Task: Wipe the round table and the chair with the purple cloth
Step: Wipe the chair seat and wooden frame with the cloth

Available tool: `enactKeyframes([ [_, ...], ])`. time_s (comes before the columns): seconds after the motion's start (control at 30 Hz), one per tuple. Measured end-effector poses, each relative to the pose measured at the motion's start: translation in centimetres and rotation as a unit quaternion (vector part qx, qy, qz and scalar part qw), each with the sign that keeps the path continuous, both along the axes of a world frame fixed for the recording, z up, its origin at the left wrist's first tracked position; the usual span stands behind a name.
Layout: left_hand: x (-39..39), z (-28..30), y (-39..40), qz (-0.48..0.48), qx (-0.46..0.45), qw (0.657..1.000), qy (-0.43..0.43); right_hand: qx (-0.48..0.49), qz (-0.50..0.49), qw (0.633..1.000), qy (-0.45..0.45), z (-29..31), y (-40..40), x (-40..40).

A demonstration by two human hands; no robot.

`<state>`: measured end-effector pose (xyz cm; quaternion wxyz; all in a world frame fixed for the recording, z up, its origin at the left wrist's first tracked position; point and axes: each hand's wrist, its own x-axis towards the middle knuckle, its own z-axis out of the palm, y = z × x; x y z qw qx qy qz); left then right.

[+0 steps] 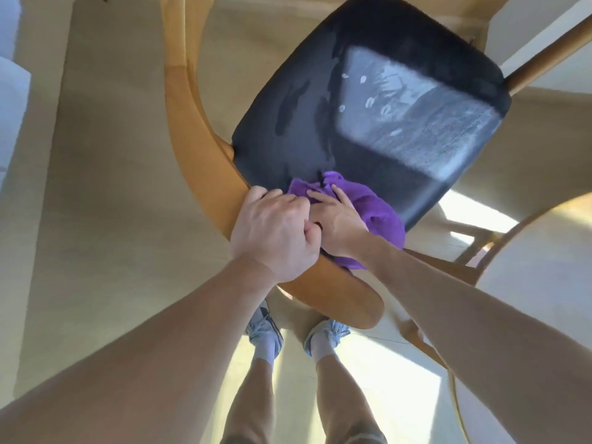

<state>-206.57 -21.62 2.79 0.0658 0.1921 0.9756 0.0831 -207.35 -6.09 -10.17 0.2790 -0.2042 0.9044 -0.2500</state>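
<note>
I look straight down on a wooden chair with a black padded seat [320, 129] and a curved wooden backrest [205, 174]. My left hand [275, 232] grips the top of the backrest, fingers curled over its rail. Beside it my right hand [336, 219] presses the crumpled purple cloth [381, 213] onto the near edge of the seat, fingers spread over the cloth. A bright window reflection and damp streaks show on the seat. The round table's pale top [544, 270] shows at the right edge.
A wooden table leg [551, 56] slants across the upper right, close to the seat's far corner. My feet in grey shoes [266, 331] stand on the pale floor just behind the backrest. White furniture [9, 91] lines the left edge.
</note>
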Motion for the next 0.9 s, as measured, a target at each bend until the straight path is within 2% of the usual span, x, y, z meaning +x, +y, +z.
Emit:
enactKeyframes([
  [0.13,-0.1,0.1,0.1,0.008,0.029,1.0,0.002,0.053,0.242,0.969,-0.005,-0.3,5.6,4.0],
  [0.2,0.0,-0.1,0.0,0.012,0.028,1.0,0.007,0.105,0.304,0.946,-0.018,0.8,7.7,3.6],
  [0.27,0.0,-0.2,-0.1,0.012,0.032,0.999,0.006,0.141,0.319,0.936,-0.036,2.2,7.5,2.0],
  [0.3,-0.1,-0.2,-0.1,0.012,0.034,0.999,0.01,0.137,0.282,0.949,-0.038,2.9,7.0,0.9],
  [0.37,0.0,-0.2,0.0,0.011,0.039,0.999,0.019,0.054,0.081,0.994,-0.041,4.3,5.8,-1.3],
  [0.4,0.0,-0.2,0.0,0.012,0.042,0.999,0.021,-0.014,-0.034,0.999,-0.012,4.6,5.1,-2.5],
  [0.43,-0.1,-0.2,0.0,0.015,0.043,0.999,0.021,-0.078,-0.123,0.989,0.029,4.6,4.3,-3.3],
  [0.47,-0.1,-0.2,0.0,0.016,0.041,0.999,0.019,-0.106,-0.169,0.978,0.054,4.4,3.4,-3.9],
  [0.5,-0.2,-0.2,0.0,0.015,0.04,0.999,0.018,-0.099,-0.172,0.978,0.06,4.0,2.7,-4.0],
  [0.53,-0.2,-0.2,0.0,0.015,0.041,0.999,0.02,-0.062,-0.123,0.989,0.044,3.4,2.2,-3.5],
  [0.57,-0.1,-0.1,0.0,0.013,0.043,0.999,0.021,-0.003,-0.033,0.999,0.02,2.7,2.1,-2.2],
  [0.63,0.0,-0.1,0.0,0.008,0.047,0.999,0.018,0.081,0.146,0.986,0.008,1.2,3.6,1.8],
  [0.7,-0.1,0.0,0.1,0.01,0.044,0.999,0.015,0.082,0.247,0.965,0.026,0.6,6.5,5.0],
  [0.83,0.0,0.2,0.1,0.016,0.033,0.999,0.01,0.128,0.272,0.953,-0.046,1.9,8.4,3.6],
  [0.9,0.1,0.1,0.0,0.013,0.03,0.999,0.009,0.09,0.217,0.971,-0.033,3.1,7.1,1.2],
])
